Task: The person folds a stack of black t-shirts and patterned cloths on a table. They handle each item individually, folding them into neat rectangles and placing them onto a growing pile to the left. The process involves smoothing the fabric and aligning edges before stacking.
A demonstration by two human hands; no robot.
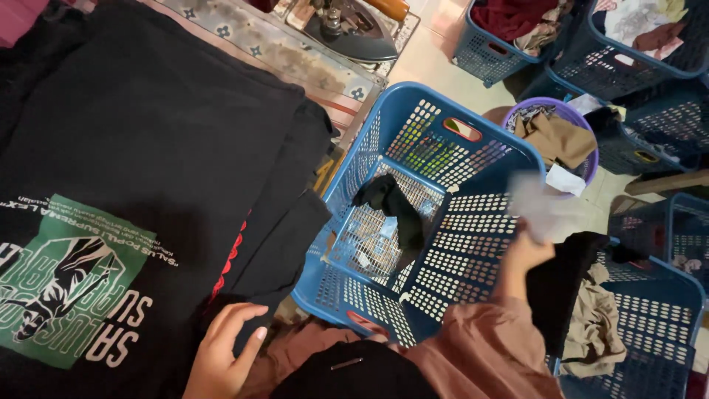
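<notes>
My left hand point(221, 347) rests with fingers spread on the near edge of a black T-shirt point(140, 162) that lies flat on the ironing surface and carries a green and white print. My right hand point(528, 251) is raised over the right rim of a blue plastic laundry basket point(473, 222) and grips a small pale piece of cloth point(539, 203), blurred by motion. Inside the basket lies a black garment point(391, 207). My pinkish-brown sleeve covers the right forearm.
A dark iron point(354, 29) stands on the patterned board cover at the back. More blue baskets point(635, 44) with clothes stand at the right, plus a purple tub point(561, 133) with brown cloth. Another basket point(642, 325) at lower right holds beige and black garments.
</notes>
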